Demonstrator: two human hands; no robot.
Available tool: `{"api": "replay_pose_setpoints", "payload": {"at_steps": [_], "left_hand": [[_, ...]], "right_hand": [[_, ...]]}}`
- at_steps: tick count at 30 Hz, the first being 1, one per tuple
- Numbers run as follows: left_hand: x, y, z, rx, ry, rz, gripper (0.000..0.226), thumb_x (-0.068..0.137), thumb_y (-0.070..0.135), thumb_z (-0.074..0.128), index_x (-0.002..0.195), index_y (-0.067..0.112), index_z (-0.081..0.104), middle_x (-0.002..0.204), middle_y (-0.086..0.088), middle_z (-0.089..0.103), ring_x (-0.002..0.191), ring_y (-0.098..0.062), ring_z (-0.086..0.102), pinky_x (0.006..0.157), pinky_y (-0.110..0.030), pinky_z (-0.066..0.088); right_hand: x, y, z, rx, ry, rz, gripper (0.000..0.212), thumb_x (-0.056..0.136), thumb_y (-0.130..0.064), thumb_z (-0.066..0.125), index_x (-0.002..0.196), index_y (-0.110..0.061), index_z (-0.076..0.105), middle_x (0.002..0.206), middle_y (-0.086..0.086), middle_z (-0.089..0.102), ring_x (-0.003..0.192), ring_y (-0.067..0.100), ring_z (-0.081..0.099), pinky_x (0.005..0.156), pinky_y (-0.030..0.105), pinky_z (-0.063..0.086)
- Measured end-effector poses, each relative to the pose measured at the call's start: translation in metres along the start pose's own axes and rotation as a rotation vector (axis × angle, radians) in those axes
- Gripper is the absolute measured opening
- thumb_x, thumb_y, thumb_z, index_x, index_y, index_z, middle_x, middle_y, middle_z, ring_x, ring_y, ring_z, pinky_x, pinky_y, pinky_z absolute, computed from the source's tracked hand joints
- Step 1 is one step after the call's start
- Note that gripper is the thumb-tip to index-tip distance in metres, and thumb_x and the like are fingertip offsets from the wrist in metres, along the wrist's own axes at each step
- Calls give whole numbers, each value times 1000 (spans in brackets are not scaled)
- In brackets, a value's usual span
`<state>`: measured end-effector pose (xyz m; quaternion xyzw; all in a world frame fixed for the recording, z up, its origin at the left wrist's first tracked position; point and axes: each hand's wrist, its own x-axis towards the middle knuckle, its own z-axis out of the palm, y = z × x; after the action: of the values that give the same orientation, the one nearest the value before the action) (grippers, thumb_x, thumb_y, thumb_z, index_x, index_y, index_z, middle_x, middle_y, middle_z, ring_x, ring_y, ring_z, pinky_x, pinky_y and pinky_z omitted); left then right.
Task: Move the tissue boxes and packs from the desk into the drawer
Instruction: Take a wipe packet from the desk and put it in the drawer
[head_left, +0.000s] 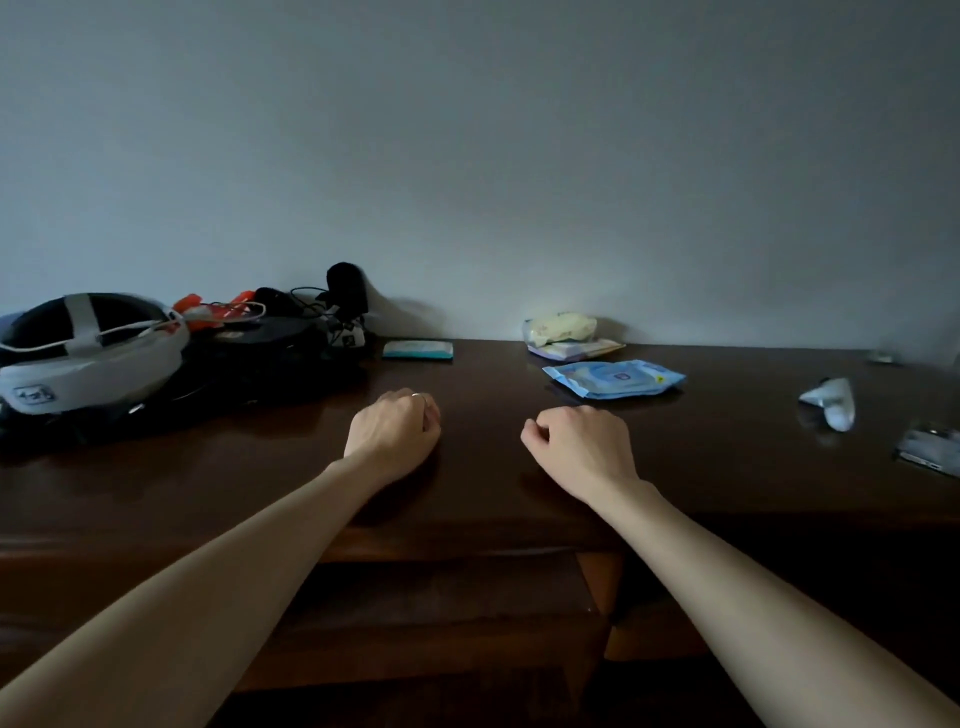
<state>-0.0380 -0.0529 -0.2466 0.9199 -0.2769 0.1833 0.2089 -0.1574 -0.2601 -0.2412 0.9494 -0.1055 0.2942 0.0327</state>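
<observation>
Left hand (393, 429) and right hand (578, 440) both clenched, holding nothing, resting on desk (467, 499). Blue tissue pack (614, 379) just beyond right hand; teal pack (418, 349) beyond left.

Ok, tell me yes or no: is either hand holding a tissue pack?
No: the left hand and right hand hold nothing, fingers curled.

This looks like a room in a home, dimly lit. A dark polished wooden desk (493, 483) stands against a plain pale wall (467, 156). Left on the desk lie a headset (88, 353) and tangled cables (291, 306); right of them sit soft tissue packs (613, 379).
</observation>
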Motion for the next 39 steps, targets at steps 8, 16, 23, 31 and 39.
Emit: {"api": "replay_pose_setpoints", "payload": {"at_steps": [8, 16, 23, 31, 39], "left_hand": [[88, -13, 36, 211, 24, 45, 32, 92, 31, 56, 123, 22, 60, 122, -3, 59, 120, -25, 50, 92, -38, 45], [184, -44, 71, 242, -90, -82, 49, 96, 31, 50, 141, 15, 42, 143, -10, 47, 132, -31, 43, 103, -46, 41], [220, -73, 110, 284, -116, -136, 64, 95, 58, 40, 146, 20, 42, 138, -13, 49, 127, -34, 46, 100, -48, 40], [231, -68, 117, 240, -104, -88, 66, 93, 62, 43, 138, 14, 52, 129, -12, 51, 119, -29, 48, 98, -44, 42], [197, -48, 93, 156, -138, -34, 59, 91, 58, 53, 133, 16, 52, 126, -7, 58, 115, -25, 55, 93, -41, 50]], "right_hand": [[86, 35, 49, -95, -161, 232, 49, 94, -43, 59, 137, -21, 53, 137, 7, 53, 129, 29, 46, 102, 43, 43], [178, 36, 104, -102, -342, 347, 60, 96, -47, 57, 146, -18, 42, 148, 13, 46, 137, 34, 42, 103, 51, 45], [229, 63, 148, -129, -289, 495, 79, 93, -58, 55, 154, -23, 19, 150, 20, 36, 125, 39, 50, 81, 42, 44], [257, 53, 169, -369, -441, 446, 47, 104, -32, 45, 148, -18, 46, 150, 25, 45, 135, 47, 41, 104, 55, 45], [222, 34, 140, -442, -270, 155, 30, 99, 1, 48, 114, -12, 71, 112, 7, 72, 104, 26, 70, 67, 34, 47]]}}
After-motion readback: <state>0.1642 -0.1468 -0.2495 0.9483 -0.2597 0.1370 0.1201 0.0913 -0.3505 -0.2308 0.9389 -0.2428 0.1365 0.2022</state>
